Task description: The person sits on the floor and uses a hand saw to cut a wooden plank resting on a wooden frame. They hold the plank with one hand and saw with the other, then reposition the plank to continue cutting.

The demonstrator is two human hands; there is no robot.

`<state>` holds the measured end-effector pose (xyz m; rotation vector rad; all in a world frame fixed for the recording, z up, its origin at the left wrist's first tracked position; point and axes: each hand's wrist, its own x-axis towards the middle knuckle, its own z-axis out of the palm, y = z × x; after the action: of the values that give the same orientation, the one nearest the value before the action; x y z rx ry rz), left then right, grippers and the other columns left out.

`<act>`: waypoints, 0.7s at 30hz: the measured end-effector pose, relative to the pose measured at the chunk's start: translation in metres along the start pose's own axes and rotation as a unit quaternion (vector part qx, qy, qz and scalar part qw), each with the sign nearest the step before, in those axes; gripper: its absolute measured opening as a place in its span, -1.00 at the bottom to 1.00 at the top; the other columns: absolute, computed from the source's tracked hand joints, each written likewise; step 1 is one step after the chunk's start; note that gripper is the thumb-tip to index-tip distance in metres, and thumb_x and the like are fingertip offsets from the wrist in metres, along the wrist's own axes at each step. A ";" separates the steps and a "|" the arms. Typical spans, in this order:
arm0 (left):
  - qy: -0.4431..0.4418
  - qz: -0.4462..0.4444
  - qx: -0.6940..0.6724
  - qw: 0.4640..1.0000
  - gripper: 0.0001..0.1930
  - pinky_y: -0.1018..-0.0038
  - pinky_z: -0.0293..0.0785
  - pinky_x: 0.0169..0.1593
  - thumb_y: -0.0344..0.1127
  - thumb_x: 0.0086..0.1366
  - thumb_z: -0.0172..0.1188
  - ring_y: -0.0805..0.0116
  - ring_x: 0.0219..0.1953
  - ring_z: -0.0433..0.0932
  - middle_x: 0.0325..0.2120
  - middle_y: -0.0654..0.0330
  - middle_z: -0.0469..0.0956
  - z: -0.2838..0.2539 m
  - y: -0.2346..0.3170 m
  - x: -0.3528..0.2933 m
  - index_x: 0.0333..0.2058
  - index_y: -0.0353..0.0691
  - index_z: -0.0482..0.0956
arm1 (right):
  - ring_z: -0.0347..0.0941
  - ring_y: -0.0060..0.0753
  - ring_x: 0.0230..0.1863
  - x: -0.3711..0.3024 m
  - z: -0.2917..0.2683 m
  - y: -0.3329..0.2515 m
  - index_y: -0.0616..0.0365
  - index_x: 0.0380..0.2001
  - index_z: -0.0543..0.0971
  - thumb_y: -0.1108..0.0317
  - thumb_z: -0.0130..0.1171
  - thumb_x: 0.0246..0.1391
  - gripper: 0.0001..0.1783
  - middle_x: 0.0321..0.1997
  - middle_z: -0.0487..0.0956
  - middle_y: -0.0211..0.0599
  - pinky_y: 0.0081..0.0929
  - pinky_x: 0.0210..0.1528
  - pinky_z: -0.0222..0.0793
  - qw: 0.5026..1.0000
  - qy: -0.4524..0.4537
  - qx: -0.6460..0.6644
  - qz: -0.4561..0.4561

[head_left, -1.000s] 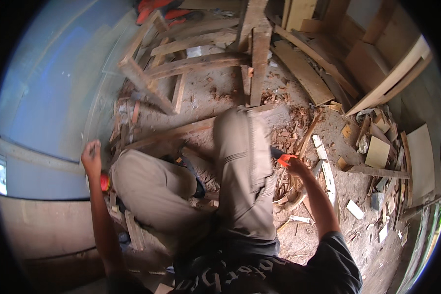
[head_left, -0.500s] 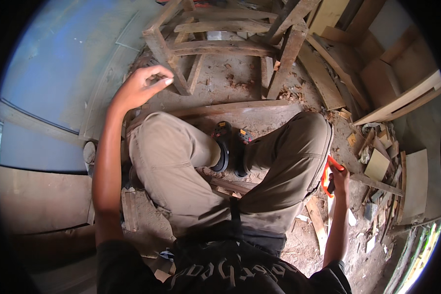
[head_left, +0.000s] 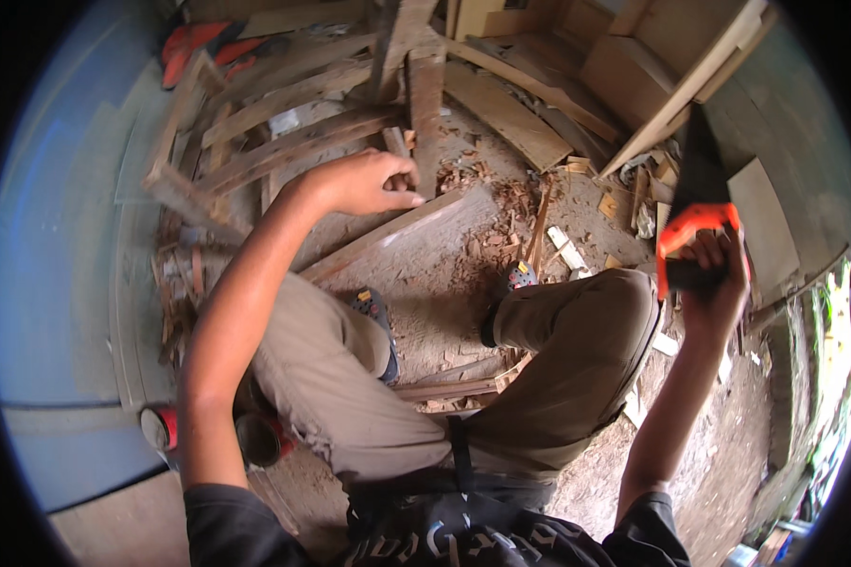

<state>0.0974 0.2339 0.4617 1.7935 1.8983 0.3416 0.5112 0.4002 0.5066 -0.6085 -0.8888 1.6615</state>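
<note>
Head view: right hand (head_left: 716, 260) wrapped round handsaw (head_left: 698, 178) by its orange handle (head_left: 700, 215), scene right, blade (head_left: 700, 151) pointing far. Probably light, blade springy; hold by handle, keep off blade. Left hand (head_left: 373, 182) loosely curled, seemingly holding nothing, near wooden plank (head_left: 388, 233); contact unclear.

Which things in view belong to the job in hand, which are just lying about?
Job in hand:
Saw, held in the right hand
Possibly the plank near the left hand; contact unclear

Apparently lying about:
Two red cans
Wood chips
Orange-and-black item, far left
</note>
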 end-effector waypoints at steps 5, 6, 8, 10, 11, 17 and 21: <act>-0.067 -0.094 0.122 0.986 -0.52 0.17 0.50 0.02 0.03 0.30 0.27 -0.02 -0.05 0.61 -0.12 -0.10 0.63 0.024 -0.072 0.041 -0.03 -0.28 0.56 | 0.25 -0.65 -0.51 0.082 -0.021 0.062 0.02 -0.36 0.47 0.18 0.16 0.31 -0.79 -0.54 0.32 -0.59 -0.57 -0.41 0.28 0.977 -0.046 -0.158 0.136; -0.072 -0.111 0.137 0.982 -0.51 0.12 0.48 0.04 0.04 0.29 0.27 -0.12 0.02 0.57 -0.07 -0.16 0.61 0.028 -0.082 0.042 -0.03 -0.29 0.56 | 0.23 -0.69 -0.56 0.080 -0.017 0.073 0.01 -0.37 0.48 0.14 0.18 0.30 -0.77 -0.56 0.31 -0.64 -0.62 -0.49 0.20 0.954 -0.018 -0.268 0.135; -0.067 -0.117 0.123 0.983 -0.47 0.15 0.48 0.06 0.06 0.28 0.28 -0.10 0.04 0.57 -0.06 -0.16 0.61 0.043 -0.113 0.036 -0.01 -0.30 0.56 | 0.21 -0.72 -0.60 0.067 -0.019 0.077 0.03 -0.43 0.50 0.08 0.19 0.29 -0.70 -0.62 0.30 -0.66 -0.62 -0.53 0.14 0.909 -0.087 -0.378 0.150; -0.102 -0.141 0.057 0.983 -0.42 0.17 0.48 0.09 0.10 0.28 0.28 -0.04 0.05 0.57 -0.07 -0.13 0.61 0.050 -0.116 0.037 0.02 -0.30 0.55 | 0.21 -0.75 -0.60 0.054 -0.027 0.081 0.06 -0.48 0.53 0.06 0.18 0.28 -0.65 -0.66 0.30 -0.66 -0.61 -0.53 0.13 0.856 -0.107 -0.477 0.169; -0.117 -0.146 0.032 0.982 -0.41 0.18 0.48 0.09 0.12 0.28 0.27 -0.03 0.04 0.58 -0.07 -0.12 0.61 0.053 -0.119 0.038 0.03 -0.30 0.55 | 0.27 -0.74 -0.58 0.052 -0.029 0.083 0.14 -0.49 0.56 0.06 0.18 0.28 -0.61 -0.66 0.37 -0.60 -0.60 -0.51 0.18 0.830 -0.120 -0.519 0.163; -0.104 -0.144 0.122 0.976 -0.50 0.18 0.48 0.10 0.02 0.23 0.30 -0.10 0.07 0.55 0.00 -0.16 0.58 0.073 -0.160 0.071 -0.05 -0.30 0.59 | 0.21 -0.73 -0.61 0.089 -0.015 0.110 0.22 -0.50 0.57 -0.02 0.21 0.26 -0.52 -0.69 0.39 -0.54 -0.52 -0.57 0.14 0.743 -0.195 -0.631 0.113; -0.097 -0.271 0.181 0.940 -0.41 0.14 0.38 0.26 0.08 0.17 0.34 -0.05 0.21 0.45 0.11 -0.10 0.53 0.111 -0.204 0.090 0.05 -0.22 0.57 | 0.48 -0.27 -0.56 0.086 0.012 0.128 0.33 -0.41 0.59 0.04 0.24 0.21 -0.54 -0.63 0.52 -0.08 -0.25 -0.43 0.34 0.641 -0.234 -0.729 0.052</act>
<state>-0.0202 0.2848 0.2481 1.3524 2.3060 -0.3886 0.4054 0.4649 0.4149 -1.2875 -2.6570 0.8109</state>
